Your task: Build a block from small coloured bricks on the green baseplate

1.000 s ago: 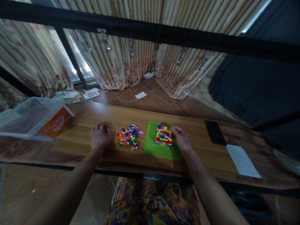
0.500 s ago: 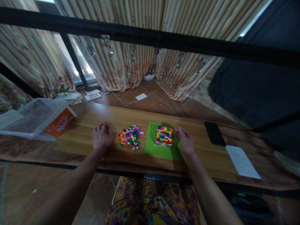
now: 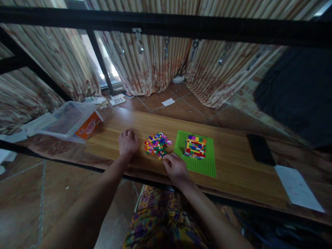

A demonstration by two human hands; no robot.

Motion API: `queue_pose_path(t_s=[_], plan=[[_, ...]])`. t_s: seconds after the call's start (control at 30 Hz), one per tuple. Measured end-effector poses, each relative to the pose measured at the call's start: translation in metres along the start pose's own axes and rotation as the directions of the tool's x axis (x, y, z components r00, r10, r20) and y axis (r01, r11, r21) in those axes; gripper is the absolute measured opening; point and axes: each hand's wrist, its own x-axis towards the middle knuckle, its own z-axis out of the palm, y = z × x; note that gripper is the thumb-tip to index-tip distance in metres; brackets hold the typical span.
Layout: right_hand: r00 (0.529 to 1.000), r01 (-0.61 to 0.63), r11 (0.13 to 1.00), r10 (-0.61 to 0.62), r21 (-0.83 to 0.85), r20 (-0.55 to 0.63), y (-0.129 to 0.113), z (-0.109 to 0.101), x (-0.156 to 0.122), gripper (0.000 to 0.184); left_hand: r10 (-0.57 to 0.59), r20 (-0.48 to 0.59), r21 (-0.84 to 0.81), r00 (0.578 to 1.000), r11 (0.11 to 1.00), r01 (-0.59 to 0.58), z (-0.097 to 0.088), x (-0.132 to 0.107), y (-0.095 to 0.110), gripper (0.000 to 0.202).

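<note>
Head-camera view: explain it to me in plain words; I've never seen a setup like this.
There is no robot here, just a person's two bare hands. The camera sits on that person's head, looking forward and down.

On the wooden board, the left hand rests loosely curled beside a loose pile of small colored bricks. The right hand has its fingers at the pile's near edge; whether either hand holds a brick is too small or hidden to tell.

Right of the pile, a brick structure stands on a green baseplate. Farther right lies a dark, phone-like slab.
</note>
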Motion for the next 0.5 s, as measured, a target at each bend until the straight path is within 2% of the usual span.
queue_pose_path(t_s=[0.13, 0.5], plan=[[0.998, 0.02, 0.991, -0.012, -0.133, 0.056, 0.01, 0.014, 0.006, 0.018, 0.0, 0.004, 0.002, 1.0, 1.0, 0.0, 0.0, 0.0, 0.0, 0.038], [0.995, 0.042, 0.93, -0.005, -0.365, 0.103, 0.003, 0.013, 0.02, 0.023, 0.008, -0.001, 0.012, 1.0, 1.0, -0.008, 0.0, 0.0, -0.001, 0.04]])
